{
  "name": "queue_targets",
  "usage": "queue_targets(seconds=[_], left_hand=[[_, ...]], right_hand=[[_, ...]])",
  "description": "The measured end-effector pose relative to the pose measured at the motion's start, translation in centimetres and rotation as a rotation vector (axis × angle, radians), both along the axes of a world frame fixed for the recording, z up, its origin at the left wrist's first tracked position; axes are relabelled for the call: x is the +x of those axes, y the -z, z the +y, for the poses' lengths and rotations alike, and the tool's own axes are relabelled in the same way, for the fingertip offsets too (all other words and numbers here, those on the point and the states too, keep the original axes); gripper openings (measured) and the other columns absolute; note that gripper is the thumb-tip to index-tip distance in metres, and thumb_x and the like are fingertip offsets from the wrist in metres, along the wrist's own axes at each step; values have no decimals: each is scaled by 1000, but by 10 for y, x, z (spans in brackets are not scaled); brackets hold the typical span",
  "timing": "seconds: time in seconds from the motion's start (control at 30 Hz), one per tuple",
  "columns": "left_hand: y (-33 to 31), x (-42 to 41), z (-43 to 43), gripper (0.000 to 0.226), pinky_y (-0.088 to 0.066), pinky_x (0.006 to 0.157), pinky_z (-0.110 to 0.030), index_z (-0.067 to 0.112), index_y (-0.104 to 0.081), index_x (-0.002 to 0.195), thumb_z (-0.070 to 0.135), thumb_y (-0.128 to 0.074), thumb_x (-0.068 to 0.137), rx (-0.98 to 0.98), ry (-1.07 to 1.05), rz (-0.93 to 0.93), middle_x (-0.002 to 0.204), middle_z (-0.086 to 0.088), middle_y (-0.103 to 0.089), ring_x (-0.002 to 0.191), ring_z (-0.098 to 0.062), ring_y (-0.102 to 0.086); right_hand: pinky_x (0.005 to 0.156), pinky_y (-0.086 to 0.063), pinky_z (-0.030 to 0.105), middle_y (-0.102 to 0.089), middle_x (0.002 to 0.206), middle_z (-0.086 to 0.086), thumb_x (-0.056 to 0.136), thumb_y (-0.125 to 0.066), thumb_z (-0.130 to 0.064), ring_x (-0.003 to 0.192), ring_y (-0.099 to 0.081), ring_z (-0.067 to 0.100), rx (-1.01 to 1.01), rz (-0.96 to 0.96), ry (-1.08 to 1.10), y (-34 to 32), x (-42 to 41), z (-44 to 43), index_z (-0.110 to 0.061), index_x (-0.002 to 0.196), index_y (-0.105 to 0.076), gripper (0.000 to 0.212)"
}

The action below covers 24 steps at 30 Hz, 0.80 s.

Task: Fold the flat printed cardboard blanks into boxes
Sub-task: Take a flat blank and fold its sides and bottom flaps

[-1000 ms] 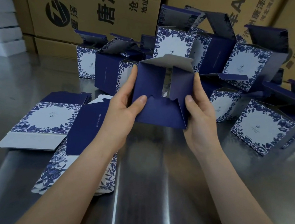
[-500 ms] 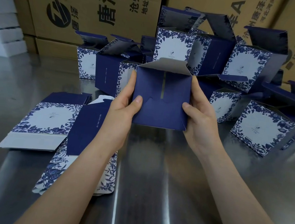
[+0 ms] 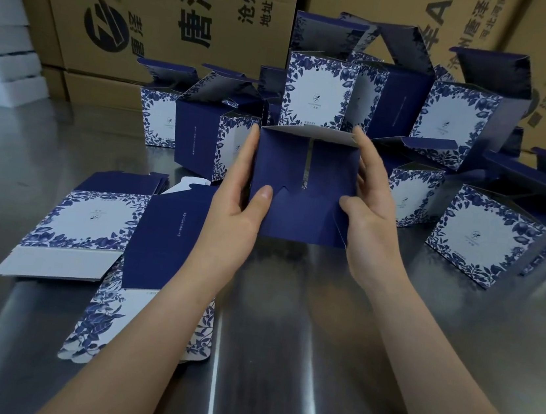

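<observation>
box (image 3: pixel 305 183): matt navy printed card | table (image 3: pixel 280 362): brushed glossy steel | cartons (image 3: pixel 170 22): brown corrugated cardboard

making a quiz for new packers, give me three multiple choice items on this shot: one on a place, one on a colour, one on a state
1. Where do the flat blanks lie?
A. On the floor
B. On the table, to the left of the held box
C. On a shelf

2. What colour is the face of the held box that is turned toward the camera?
A. Brown
B. Red
C. Plain dark blue

3. How is the held box supported?
A. The left hand and the right hand grip its two sides
B. It lies untouched
C. One hand alone holds it

Answers:
1 B, the blanks lie spread on the steel surface left of the box.
2 C, that face is unprinted navy.
3 A, a thumb presses on the front from each side.
</observation>
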<state>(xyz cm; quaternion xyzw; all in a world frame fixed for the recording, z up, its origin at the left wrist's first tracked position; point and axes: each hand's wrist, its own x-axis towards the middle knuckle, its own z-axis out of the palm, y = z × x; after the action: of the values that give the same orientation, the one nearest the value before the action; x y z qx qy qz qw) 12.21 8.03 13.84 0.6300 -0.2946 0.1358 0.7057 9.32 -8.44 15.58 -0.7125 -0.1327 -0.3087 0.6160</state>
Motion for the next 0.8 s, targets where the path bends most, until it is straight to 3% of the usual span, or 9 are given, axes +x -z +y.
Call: queue_targets(seconds=[0.17,0.23,0.4,0.5,0.63,0.8], left_hand=[[1,-1,-1,66,-23,122,-31,51,-26,144,8,-44,98,44,-42,-55,151,37,-28,145,8,-19],[1,-1,0,68,-22,122,-33,52,-25,144,5,-42,100,53,-41,-61,156,30,-25,146,5,-18],[0,-4,-1,65,-19,110,-4,53,-35,139,1,-42,101,134,-102,-101,161,15,-22,145,10,-13],[-1,-7,-3,58,-22,110,-5,52,-42,134,3,-44,102,113,-109,-70,160,16,-23,141,16,-15],[-1,-9,-2,52,-25,110,-7,50,-47,130,6,-46,102,65,-117,-37,156,20,-27,137,20,-19],[-1,-11,-4,46,-33,115,-22,48,-48,132,17,-56,99,57,-143,-21,150,24,-31,139,13,-26]], right_hand=[[116,-30,50,-47,145,0,71,-32,15,137,-40,16,52,-4,-33,-2,0,3,-26,134,-48,77],[114,-35,44,-53,137,-2,73,-33,11,130,-47,13,65,-3,-27,-2,-1,4,-27,127,-52,68],[101,-42,20,-57,126,-11,89,-37,-6,120,-52,4,70,-10,6,0,-2,5,-23,124,-55,43],[99,-41,17,-54,127,-11,95,-46,-20,119,-51,0,29,-23,29,2,-3,5,-24,127,-51,33],[111,-40,38,-49,135,-5,86,-66,-17,127,-48,9,-75,-38,55,3,-2,5,-25,128,-47,47],[111,-40,45,-39,149,-7,84,-73,-13,137,-41,11,-112,-8,95,4,-3,3,-24,147,-36,74]])
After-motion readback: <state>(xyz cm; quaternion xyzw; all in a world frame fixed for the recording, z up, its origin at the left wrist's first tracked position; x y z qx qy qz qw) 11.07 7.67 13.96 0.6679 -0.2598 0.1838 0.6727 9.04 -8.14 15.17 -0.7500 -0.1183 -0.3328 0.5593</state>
